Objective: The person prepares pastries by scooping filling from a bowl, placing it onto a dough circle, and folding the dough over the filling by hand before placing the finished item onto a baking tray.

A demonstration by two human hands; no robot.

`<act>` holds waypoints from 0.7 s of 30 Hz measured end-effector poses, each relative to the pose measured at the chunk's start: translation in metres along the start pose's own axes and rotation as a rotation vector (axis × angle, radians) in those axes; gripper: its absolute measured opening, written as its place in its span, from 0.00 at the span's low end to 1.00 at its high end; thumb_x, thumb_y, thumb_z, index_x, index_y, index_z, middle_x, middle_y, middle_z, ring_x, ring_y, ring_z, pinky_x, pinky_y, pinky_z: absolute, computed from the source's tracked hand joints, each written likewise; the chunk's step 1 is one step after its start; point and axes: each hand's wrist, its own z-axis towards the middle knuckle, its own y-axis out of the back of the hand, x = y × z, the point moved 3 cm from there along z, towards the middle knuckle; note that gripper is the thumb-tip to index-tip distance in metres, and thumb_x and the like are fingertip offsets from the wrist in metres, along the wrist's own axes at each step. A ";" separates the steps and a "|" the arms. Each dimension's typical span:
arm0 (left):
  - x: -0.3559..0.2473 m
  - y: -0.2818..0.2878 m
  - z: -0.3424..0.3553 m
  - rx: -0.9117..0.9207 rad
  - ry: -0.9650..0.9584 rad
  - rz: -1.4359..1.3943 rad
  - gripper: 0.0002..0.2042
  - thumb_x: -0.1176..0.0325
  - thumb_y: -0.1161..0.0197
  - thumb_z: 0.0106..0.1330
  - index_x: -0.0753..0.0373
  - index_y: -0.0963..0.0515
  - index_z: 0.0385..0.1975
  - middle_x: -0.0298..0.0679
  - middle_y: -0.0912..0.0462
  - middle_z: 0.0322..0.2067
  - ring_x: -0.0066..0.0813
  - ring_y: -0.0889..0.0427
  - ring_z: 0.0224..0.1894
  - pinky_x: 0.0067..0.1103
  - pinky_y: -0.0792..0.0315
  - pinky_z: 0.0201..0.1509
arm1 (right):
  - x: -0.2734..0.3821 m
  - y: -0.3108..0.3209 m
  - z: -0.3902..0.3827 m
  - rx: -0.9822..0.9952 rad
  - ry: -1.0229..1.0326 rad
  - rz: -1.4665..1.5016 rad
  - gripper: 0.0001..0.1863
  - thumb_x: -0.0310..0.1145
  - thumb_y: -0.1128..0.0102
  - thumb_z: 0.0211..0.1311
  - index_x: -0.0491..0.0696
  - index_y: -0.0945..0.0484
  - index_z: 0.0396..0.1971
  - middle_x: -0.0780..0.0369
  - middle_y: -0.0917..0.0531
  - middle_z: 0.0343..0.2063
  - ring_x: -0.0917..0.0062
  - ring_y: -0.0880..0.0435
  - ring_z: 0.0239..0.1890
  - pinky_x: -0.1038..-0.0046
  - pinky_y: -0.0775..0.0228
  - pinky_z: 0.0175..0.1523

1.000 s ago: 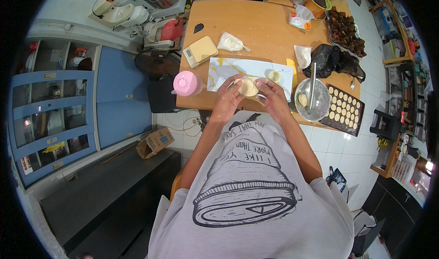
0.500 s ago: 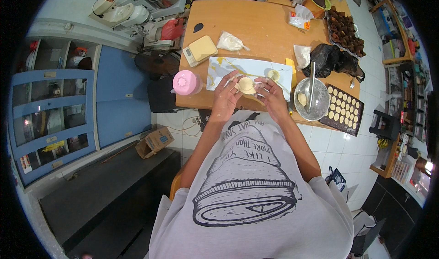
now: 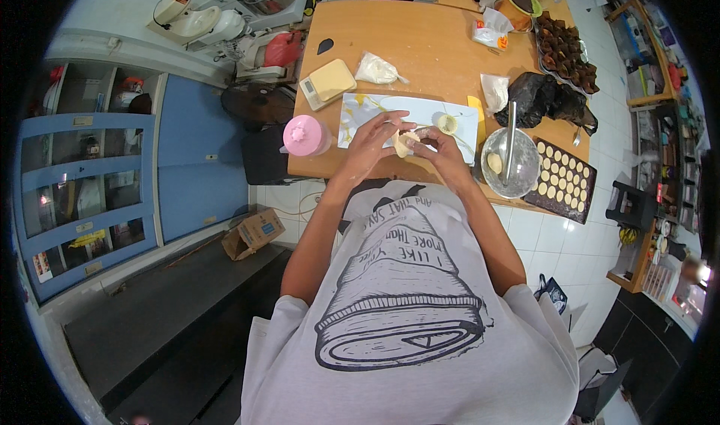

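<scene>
Pale dough shell (image 3: pixel 404 145), one, tilted, between left hand (image 3: pixel 369 142) and right hand (image 3: pixel 444 152), fingers of both pinching it.

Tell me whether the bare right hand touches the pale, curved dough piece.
Touching: the head view shows the right hand with its fingers against the right side of the dough piece.

Dough shell (image 3: pixel 406 143) filled the gap between left hand (image 3: pixel 373 142) and right hand (image 3: pixel 442 151); no passage there. Leftward, a short gap, then the pink-lidded container (image 3: pixel 306 136) blocked. Ahead past the marbled board (image 3: pixel 469 129), a powder bag (image 3: pixel 379 68) obstructed the left; right of it, bare tabletop (image 3: pixel 439 54) ran open to the far edge. Small round cup (image 3: pixel 447 124) stood just ahead of right hand. Rightward, glass bowl (image 3: pixel 491 184) barred the way, its metal rod (image 3: pixel 511 136) jutting past the rim.
</scene>
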 end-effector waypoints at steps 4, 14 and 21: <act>-0.006 0.000 0.000 0.006 0.039 0.157 0.22 0.55 0.50 0.79 0.62 0.30 0.64 0.42 0.21 0.56 0.30 0.23 0.60 0.30 0.25 0.61 | 0.008 -0.004 -0.001 0.059 0.081 -0.064 0.13 0.30 0.30 0.60 0.40 0.17 0.42 0.61 0.17 0.43 0.78 0.18 0.44 0.74 0.23 0.51; 0.017 0.007 0.001 -0.081 0.027 0.089 0.20 0.66 0.38 0.72 0.61 0.28 0.62 0.39 0.20 0.48 0.26 0.21 0.52 0.23 0.23 0.55 | 0.012 0.001 -0.003 -0.070 0.075 0.022 0.12 0.31 0.30 0.63 0.41 0.17 0.43 0.66 0.14 0.33 0.84 0.19 0.38 0.78 0.27 0.44; 0.028 0.002 -0.001 -0.137 -0.105 0.031 0.22 0.74 0.37 0.69 0.61 0.29 0.63 0.38 0.19 0.44 0.22 0.21 0.48 0.20 0.25 0.50 | 0.001 0.002 -0.004 -0.035 -0.006 -0.068 0.10 0.26 0.31 0.63 0.43 0.18 0.43 0.66 0.15 0.37 0.85 0.21 0.38 0.79 0.28 0.48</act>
